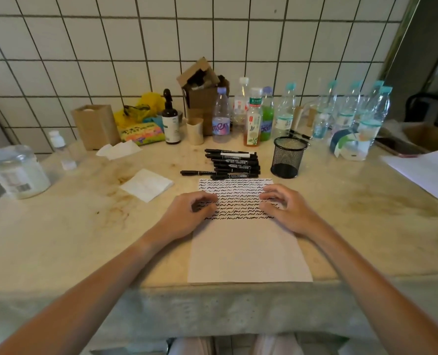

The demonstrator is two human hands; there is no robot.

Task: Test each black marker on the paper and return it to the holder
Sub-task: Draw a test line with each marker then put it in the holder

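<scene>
Left hand (187, 213) and right hand (287, 208), loosely curled and holding nothing, are resting on the scribbled paper (246, 249), likely steadying it; black markers (230, 163) are lying beside the mesh holder (288, 157).

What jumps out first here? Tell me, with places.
The sheet of paper at the table's near edge, its upper half filled with black squiggle rows, both hands resting on it. Just beyond lie the black markers in a pile, with the mesh holder upright to their right.
</scene>
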